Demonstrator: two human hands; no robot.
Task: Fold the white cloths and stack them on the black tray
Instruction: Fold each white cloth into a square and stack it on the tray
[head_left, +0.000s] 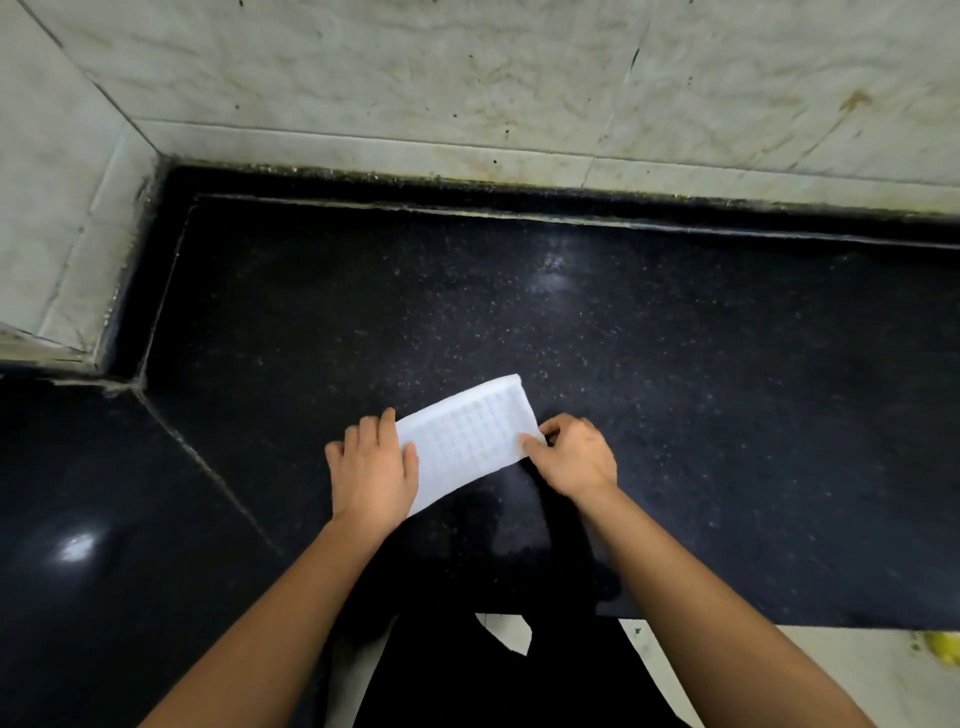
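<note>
Where the white cloth (467, 441) is lying: we are seeing it folded into a narrow strip with a waffle-grid weave. It is sitting slantwise on the black speckled counter (727, 389), near the front edge and between our two hands.
Left hand (371, 467): we are laying it flat at the strip's left edge, fingers fairly straight and pointing away from us. The thumb is resting on the fabric, pressing rather than gripping.
Right hand (571, 457): we are pinching the strip's right edge, the thumb lying on top and the other fingers curling in behind it.
Counter: it is running into a corner at the far left, and ceiling light is glinting off its polished surface in two spots.
Tiled wall (467, 78): pale, stained tiles are rising behind the counter and along its left side.
Floor (831, 675): pale floor is showing below the counter's front edge, with a yellow thing (945, 647) lying at the right border, too cropped for us to identify.
</note>
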